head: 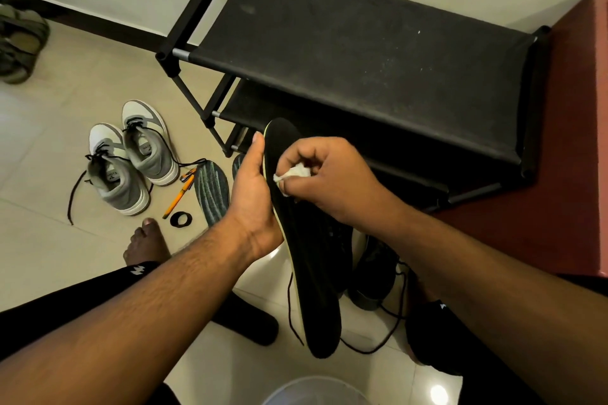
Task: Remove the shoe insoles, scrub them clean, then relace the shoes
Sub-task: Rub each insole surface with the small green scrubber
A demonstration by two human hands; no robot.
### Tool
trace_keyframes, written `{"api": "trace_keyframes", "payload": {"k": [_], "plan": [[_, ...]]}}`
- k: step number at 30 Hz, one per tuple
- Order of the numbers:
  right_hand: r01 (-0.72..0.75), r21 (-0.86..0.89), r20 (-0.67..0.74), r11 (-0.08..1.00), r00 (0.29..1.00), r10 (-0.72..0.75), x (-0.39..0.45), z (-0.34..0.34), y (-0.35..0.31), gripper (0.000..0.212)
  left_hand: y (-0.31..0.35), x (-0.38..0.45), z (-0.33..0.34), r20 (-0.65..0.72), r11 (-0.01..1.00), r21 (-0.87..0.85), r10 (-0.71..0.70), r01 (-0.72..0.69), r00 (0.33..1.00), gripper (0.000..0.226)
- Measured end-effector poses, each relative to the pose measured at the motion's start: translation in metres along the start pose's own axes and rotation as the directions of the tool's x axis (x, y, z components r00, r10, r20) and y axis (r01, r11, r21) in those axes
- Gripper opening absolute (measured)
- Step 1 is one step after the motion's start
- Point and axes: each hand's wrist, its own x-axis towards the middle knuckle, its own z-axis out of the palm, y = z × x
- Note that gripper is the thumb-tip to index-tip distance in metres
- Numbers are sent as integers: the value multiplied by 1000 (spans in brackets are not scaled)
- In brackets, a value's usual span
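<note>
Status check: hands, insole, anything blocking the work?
Left hand gripping black insole by its edge. Right hand pinching white wad against its surface. Nothing in the way; grey shoes aside on floor.

I count two grey shoes (131, 163), three insoles (304, 256), one wipe (292, 174), one pen (180, 194), one rack (355, 52).

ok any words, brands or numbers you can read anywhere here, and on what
No text reads clearly.
Heel print inside each grey sneaker: too small and blurred.
White mark on the black trouser hem: a logo shape, no letters.
Black insole, left hand, right hand with white wad: no text.
</note>
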Motion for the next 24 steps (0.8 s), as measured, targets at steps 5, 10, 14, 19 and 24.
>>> {"api": "trace_keyframes", "payload": {"k": [5, 10, 14, 19, 24], "plan": [[30, -272, -135, 962, 988, -69, 6, -20, 12, 13, 3, 2, 1, 19, 999, 38, -9, 8, 1000, 76], [384, -226, 144, 895, 922, -359, -6, -4, -2, 16, 9, 1, 1, 27, 996, 39, -80, 79, 996, 85], [445, -258, 207, 858, 893, -401, -4, -12, -3, 13, 1, -1, 0, 30, 980, 118, -165, 160, 986, 80], [401, -344, 70, 849, 913, -403, 3, -23, 2, 14, -1, -7, 5, 42, 975, 128, -187, 180, 981, 70], [415, -203, 422, 887, 854, -304, -10, -11, -5, 11, 9, 1, -3, -5, 964, 174, -205, 203, 979, 86]]}}
